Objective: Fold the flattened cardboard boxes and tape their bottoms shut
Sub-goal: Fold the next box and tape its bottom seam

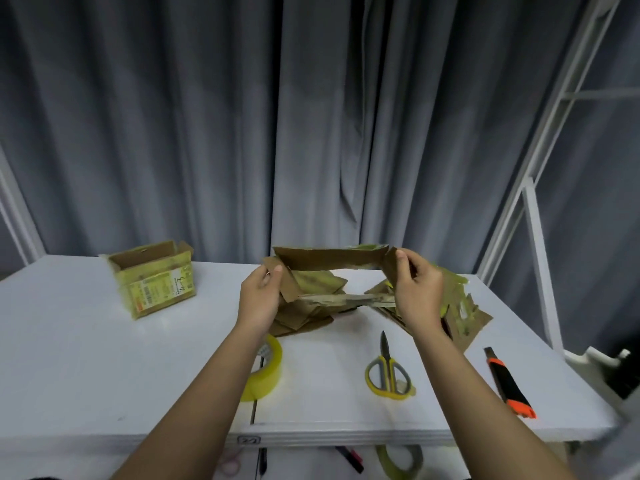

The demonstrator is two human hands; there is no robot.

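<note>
A folded cardboard box [154, 279], its top flaps open and a printed label on its near side too small to read, stands at the far left of a white table [104, 358]. Right of it, a person's left hand [260, 296] pinches the left end of a half-opened cardboard box [330, 259] held above the table's middle, thumb on the near face and fingers hidden behind the flap. A roll of yellow tape [266, 368], partly hidden by the left forearm, lies near the front edge. Beneath the raised box, a pile of flattened boxes [313, 311] spreads across the far side, its right part screened by the right hand [417, 294], which grips the box's right end, thumb on the near face. Yellow-handled scissors [388, 370] lie closed between the forearms, and an orange-and-black utility knife [509, 384] rests near the right edge. Items on a shelf below the tabletop are cut off and hard to identify.
</note>
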